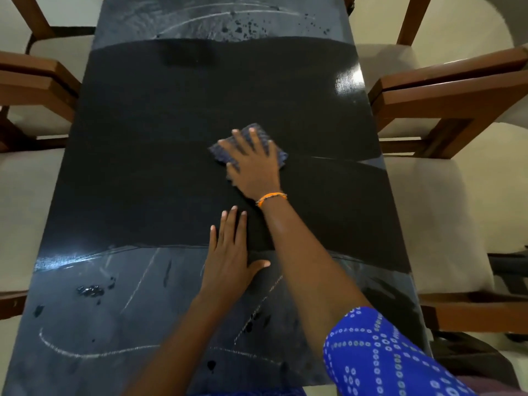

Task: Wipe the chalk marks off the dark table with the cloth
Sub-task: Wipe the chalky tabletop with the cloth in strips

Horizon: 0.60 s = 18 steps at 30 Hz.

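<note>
Here, right hand (253, 164) presses flat on cloth (258, 132); left hand (228, 252) splayed empty on table (143, 138).

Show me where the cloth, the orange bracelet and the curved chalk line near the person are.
cloth (258, 132): head view, far edge beyond the fingertips.
orange bracelet (271, 198): head view, middle of the band.
curved chalk line (85, 353): head view, its lowest stretch.

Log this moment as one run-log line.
right hand flat on cloth, mid-table | left hand braced flat | chalk marks remain near edge
</note>
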### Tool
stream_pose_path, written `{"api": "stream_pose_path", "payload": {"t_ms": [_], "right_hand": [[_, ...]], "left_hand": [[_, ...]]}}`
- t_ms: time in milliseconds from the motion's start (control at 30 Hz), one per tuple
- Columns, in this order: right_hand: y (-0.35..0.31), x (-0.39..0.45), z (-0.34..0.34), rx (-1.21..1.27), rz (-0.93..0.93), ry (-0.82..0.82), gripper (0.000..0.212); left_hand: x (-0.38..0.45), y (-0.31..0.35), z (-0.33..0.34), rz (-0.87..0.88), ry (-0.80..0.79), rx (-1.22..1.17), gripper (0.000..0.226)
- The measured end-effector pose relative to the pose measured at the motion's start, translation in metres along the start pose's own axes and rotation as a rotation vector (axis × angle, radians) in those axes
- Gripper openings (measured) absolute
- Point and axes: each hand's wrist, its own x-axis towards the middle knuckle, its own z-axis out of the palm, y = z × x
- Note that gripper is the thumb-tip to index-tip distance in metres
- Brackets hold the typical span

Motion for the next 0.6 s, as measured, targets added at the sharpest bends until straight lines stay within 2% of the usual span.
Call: {"api": "stream_pose_path", "payload": {"t_ms": [267,467,600], "right_hand": [[0.173,-0.042,-0.041,0.011,0.528,0.116,0.054],[0.181,-0.056,-0.045,0.024,0.529,0.097,0.055],[0.168,-0.097,-0.043,0.014,0.511,0.086,0.056]], "left_hand": [[0.013,0.044,0.004,0.089,-0.011,-0.011,0.103],[0.006,0.061,0.016,0.107,-0.061,0.070,0.100],[0.003,0.066,0.020,0.091,-0.064,0.105,0.096]]}}
